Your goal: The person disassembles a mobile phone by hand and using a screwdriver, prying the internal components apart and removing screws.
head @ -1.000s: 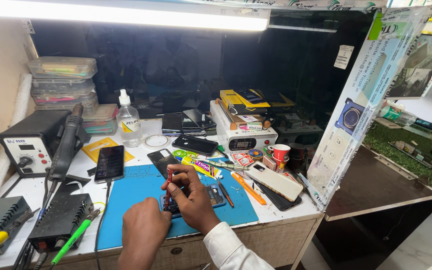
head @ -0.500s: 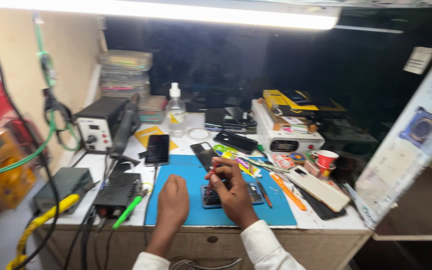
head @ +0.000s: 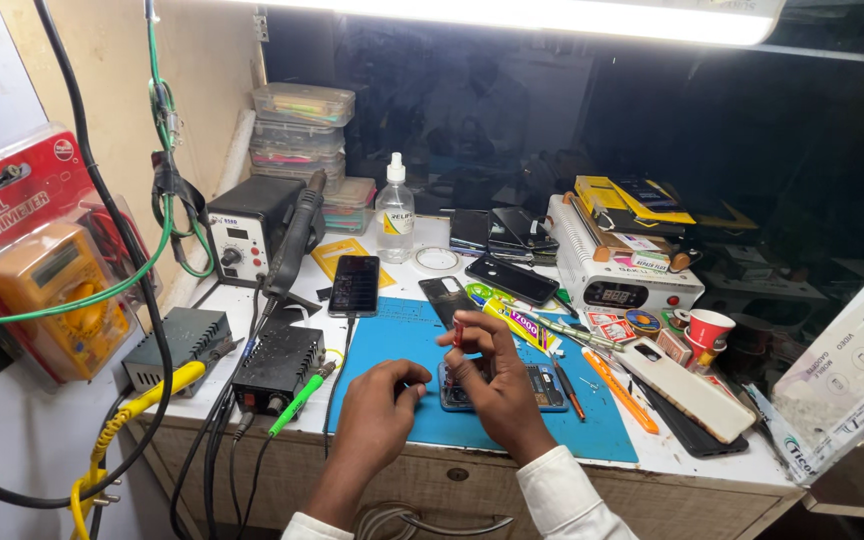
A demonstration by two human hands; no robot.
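Observation:
An opened phone [head: 537, 388] with its inner parts showing lies flat on a blue work mat [head: 392, 340]. My right hand [head: 497, 385] is over it, fingers pinched on a small red-tipped tool held upright, its point on the phone. My left hand [head: 377, 410] rests on the mat at the phone's left edge, fingers curled against it. A black phone back cover [head: 445, 295] lies just beyond my hands.
A soldering station [head: 247, 225] with its hot-air wand, a power supply [head: 277, 365], a clear bottle [head: 394, 212], several phones, a white machine [head: 622, 275], a red cup [head: 707, 328], stacked plastic boxes [head: 302, 130] and a packaged yellow multimeter [head: 52, 290] crowd the bench. Cables hang at the left.
The view has swung left and closer, bringing the multimeter and cables into sight. My hands stay on the opened phone, with the right hand still holding the small tool.

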